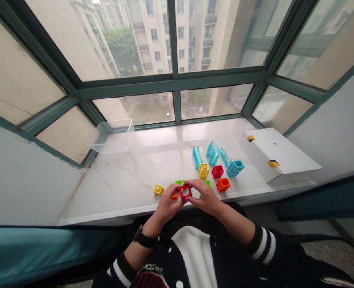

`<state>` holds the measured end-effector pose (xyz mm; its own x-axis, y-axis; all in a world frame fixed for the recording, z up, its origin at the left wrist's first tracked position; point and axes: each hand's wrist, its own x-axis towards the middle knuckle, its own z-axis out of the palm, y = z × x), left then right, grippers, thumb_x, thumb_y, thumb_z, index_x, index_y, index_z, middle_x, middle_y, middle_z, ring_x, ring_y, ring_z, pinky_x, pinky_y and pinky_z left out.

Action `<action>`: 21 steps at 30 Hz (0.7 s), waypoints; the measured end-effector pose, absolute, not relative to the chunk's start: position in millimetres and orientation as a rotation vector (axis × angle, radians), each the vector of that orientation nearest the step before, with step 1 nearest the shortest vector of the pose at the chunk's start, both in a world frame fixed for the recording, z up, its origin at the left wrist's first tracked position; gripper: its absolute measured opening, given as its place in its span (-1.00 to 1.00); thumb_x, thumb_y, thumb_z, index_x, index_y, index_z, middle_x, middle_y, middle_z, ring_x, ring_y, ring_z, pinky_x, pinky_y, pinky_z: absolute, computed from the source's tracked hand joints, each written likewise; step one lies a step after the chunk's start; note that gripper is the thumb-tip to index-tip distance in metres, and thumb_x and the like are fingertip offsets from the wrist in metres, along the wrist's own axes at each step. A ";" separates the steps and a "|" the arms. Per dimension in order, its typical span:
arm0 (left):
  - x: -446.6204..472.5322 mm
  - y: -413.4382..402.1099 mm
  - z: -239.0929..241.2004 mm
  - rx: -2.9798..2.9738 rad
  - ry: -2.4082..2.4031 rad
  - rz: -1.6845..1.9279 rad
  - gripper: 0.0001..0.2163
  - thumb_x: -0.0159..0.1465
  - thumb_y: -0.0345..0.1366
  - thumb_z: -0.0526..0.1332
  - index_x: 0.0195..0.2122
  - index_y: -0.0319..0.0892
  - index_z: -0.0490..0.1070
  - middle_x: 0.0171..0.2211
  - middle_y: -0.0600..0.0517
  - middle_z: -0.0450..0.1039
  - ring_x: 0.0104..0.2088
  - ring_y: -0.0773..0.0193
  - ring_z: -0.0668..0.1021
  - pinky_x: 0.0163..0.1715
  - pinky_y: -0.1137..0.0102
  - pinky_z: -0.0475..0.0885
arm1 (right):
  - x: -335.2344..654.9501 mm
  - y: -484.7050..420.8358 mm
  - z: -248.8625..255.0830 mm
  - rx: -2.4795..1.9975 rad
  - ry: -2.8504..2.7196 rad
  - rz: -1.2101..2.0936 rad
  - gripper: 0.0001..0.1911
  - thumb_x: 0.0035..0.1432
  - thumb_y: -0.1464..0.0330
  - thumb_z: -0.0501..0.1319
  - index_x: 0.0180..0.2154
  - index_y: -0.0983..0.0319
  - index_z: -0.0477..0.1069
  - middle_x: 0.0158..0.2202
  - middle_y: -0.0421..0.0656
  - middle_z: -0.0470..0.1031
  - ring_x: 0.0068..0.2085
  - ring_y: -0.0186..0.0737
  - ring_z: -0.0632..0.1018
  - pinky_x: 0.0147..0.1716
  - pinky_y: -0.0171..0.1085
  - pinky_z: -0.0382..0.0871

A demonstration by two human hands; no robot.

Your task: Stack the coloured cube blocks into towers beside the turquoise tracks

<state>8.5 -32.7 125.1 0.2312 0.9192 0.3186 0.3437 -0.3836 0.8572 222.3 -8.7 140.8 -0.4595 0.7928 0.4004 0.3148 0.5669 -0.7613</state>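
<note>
Two bare hands hold a red hollow plastic cube (185, 191) up just above the front edge of a white marble windowsill (120, 188). The left hand (166, 205) and the right hand (205, 196) pinch the cube from opposite sides with their fingertips, closed narrowly around it. A black wristwatch (145, 237) circles the left wrist, and black sleeves with white-striped cuffs (262, 245) cover the forearms.

Just beyond the left hand lie a yellow rounded cube (158, 190) and a small orange plastic piece (174, 196). Two green plastic pieces (208, 183) sit partly behind the hands. Farther back are an orange hollow cube (223, 184), a red hollow cube (217, 171), a yellow hollow cube (203, 171) and a blue hollow cube (235, 168), beside three ribbed turquoise plastic pieces (213, 153).

To the right rests a white cardboard box with yellow tape (277, 156). To the left stands a clear plastic tub (112, 137), before a green-framed window.
</note>
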 end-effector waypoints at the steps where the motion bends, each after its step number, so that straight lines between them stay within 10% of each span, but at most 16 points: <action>1: 8.9 -33.1 126.1 1.851 1.153 1.134 -0.70 0.30 -0.15 0.42 0.00 -0.10 0.47 -0.05 -0.07 0.53 -0.04 0.13 0.58 0.01 0.22 0.50 | 222.5 -9.3 141.2 -0.874 -2.032 0.776 -0.35 0.20 0.39 0.42 0.29 0.04 0.39 0.11 -0.06 0.59 0.12 -0.01 0.58 0.17 0.03 0.46; 14: 22.9 -33.4 129.8 2.017 1.304 1.260 -0.70 0.32 -0.26 0.37 0.06 -0.07 0.42 -0.04 -0.05 0.44 -0.02 0.13 0.56 0.00 0.22 0.53 | 221.7 -8.1 141.1 -1.001 -1.938 0.841 -0.23 0.11 0.38 0.45 0.33 0.08 0.34 0.23 -0.02 0.51 0.22 0.04 0.55 0.26 0.03 0.44; 21: 18.9 -29.8 118.1 2.094 1.150 0.971 -0.39 0.36 -0.26 0.33 0.40 0.00 0.19 0.26 -0.15 0.42 0.28 0.02 0.46 0.30 0.04 0.39 | 262.8 0.7 145.4 -1.132 -1.973 0.793 -0.29 0.12 0.27 0.45 0.29 0.11 0.37 0.20 -0.01 0.53 0.19 0.05 0.57 0.21 0.02 0.46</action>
